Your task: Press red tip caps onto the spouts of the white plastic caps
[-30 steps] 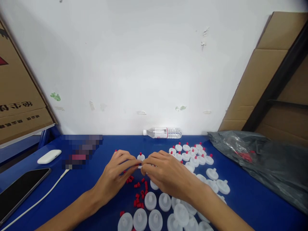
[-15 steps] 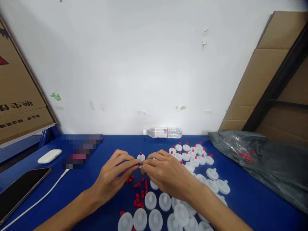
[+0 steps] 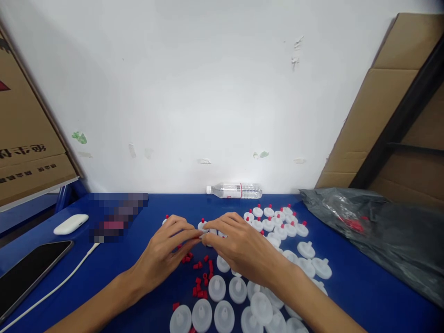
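Note:
My left hand (image 3: 163,252) and my right hand (image 3: 239,247) meet over the blue table (image 3: 347,286), fingertips pinched together on a small white disc part (image 3: 204,227) with a red cap. Loose red caps (image 3: 201,277) lie on the table just under the hands. Uncapped white discs (image 3: 222,300) lie in front of my right wrist. A group of white discs with red caps (image 3: 274,221) sits just beyond my right hand.
A clear water bottle (image 3: 234,190) lies at the wall. A phone (image 3: 27,273), a white cable (image 3: 62,282) and a white earbud case (image 3: 71,224) are at the left. A dark plastic bag (image 3: 378,236) fills the right side. Cardboard boxes (image 3: 24,138) stand at both sides.
Both hands have shifted slightly away from me, still pinched together at the same small part. Nothing else has moved.

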The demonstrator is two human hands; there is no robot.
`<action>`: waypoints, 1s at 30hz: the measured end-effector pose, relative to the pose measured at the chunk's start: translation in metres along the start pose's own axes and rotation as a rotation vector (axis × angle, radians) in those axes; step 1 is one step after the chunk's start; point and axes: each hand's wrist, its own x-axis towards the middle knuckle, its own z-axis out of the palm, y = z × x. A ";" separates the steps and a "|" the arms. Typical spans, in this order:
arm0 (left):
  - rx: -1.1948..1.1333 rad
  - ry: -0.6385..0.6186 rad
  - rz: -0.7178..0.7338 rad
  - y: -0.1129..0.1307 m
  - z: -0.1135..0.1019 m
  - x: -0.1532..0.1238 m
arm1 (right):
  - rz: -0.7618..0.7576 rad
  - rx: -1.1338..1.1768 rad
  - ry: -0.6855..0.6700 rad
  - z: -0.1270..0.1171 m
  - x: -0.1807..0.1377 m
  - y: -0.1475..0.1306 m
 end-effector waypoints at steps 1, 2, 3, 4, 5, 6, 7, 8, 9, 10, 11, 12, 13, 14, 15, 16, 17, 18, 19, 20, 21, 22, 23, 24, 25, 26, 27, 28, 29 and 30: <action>0.001 0.004 -0.006 -0.001 0.000 0.000 | 0.002 0.008 0.013 0.000 0.000 0.000; 0.003 0.007 -0.011 -0.001 0.000 0.001 | 0.002 0.017 0.025 -0.001 0.000 0.000; 0.005 0.009 -0.016 -0.001 0.000 0.001 | 0.000 0.026 0.035 -0.001 0.000 0.000; 0.007 0.011 -0.019 -0.002 0.000 0.001 | -0.003 0.034 0.046 -0.001 0.000 0.000; 0.009 0.014 -0.020 -0.002 0.000 0.001 | -0.009 0.043 0.058 0.000 0.000 0.000; 0.009 0.018 -0.020 -0.002 0.000 0.000 | -0.015 0.050 0.070 0.000 0.000 0.000; 0.009 0.022 -0.020 -0.003 0.001 -0.001 | -0.021 0.057 0.083 0.001 0.000 0.000; 0.008 0.025 -0.018 -0.003 0.001 -0.001 | -0.025 0.062 0.096 0.001 0.000 -0.001; 0.008 0.027 -0.019 -0.004 0.001 -0.002 | -0.029 0.065 0.107 0.002 0.001 -0.001; 0.009 0.027 -0.022 -0.004 0.001 -0.004 | -0.033 0.067 0.119 0.002 0.001 -0.001; 0.012 0.025 -0.029 -0.005 0.001 -0.005 | -0.036 0.069 0.129 0.002 0.001 -0.002; 0.015 0.023 -0.036 -0.005 0.001 -0.006 | -0.037 0.071 0.138 0.002 0.001 -0.002; 0.017 0.021 -0.045 -0.005 0.001 -0.006 | -0.037 0.069 0.144 0.002 0.001 -0.003; 0.016 0.018 -0.054 -0.005 0.000 -0.007 | -0.036 0.061 0.151 0.001 0.001 -0.004; 0.012 0.014 -0.062 -0.005 0.000 -0.007 | -0.034 0.048 0.159 0.001 0.002 -0.005; 0.005 0.010 -0.069 -0.004 0.000 -0.007 | -0.033 0.038 0.170 0.000 0.002 -0.006; -0.004 0.008 -0.075 -0.002 0.000 -0.007 | -0.030 0.036 0.182 0.000 0.002 -0.008; -0.016 0.007 -0.079 0.000 0.000 -0.006 | -0.026 0.048 0.196 -0.001 0.003 -0.010; -0.029 0.007 -0.085 0.002 0.000 -0.005 | -0.020 0.070 0.207 -0.001 0.004 -0.012; -0.043 0.008 -0.090 0.004 0.000 -0.005 | -0.011 0.098 0.214 -0.002 0.004 -0.013; -0.057 0.007 -0.097 0.007 -0.001 -0.004 | -0.002 0.121 0.216 -0.002 0.004 -0.015; -0.071 0.003 -0.106 0.009 -0.001 -0.004 | 0.007 0.135 0.214 -0.003 0.005 -0.016; -0.083 -0.001 -0.116 0.011 -0.002 -0.003 | 0.012 0.140 0.208 -0.003 0.005 -0.017; -0.093 -0.007 -0.127 0.013 -0.002 -0.003 | 0.015 0.142 0.202 -0.004 0.005 -0.017; -0.099 -0.014 -0.136 0.014 -0.003 -0.003 | 0.017 0.144 0.194 -0.005 0.005 -0.017; -0.107 -0.017 -0.146 0.016 -0.002 -0.004 | 0.016 0.147 0.189 -0.005 0.005 -0.017; -0.121 -0.020 -0.163 0.018 -0.002 -0.005 | 0.009 0.148 0.190 -0.006 0.004 -0.017; -0.140 -0.023 -0.185 0.019 -0.001 -0.005 | -0.002 0.147 0.193 -0.007 0.004 -0.017; -0.162 -0.024 -0.210 0.020 0.000 -0.007 | -0.014 0.142 0.197 -0.008 0.004 -0.016; -0.184 -0.025 -0.233 0.022 0.001 -0.008 | -0.024 0.133 0.198 -0.008 0.004 -0.016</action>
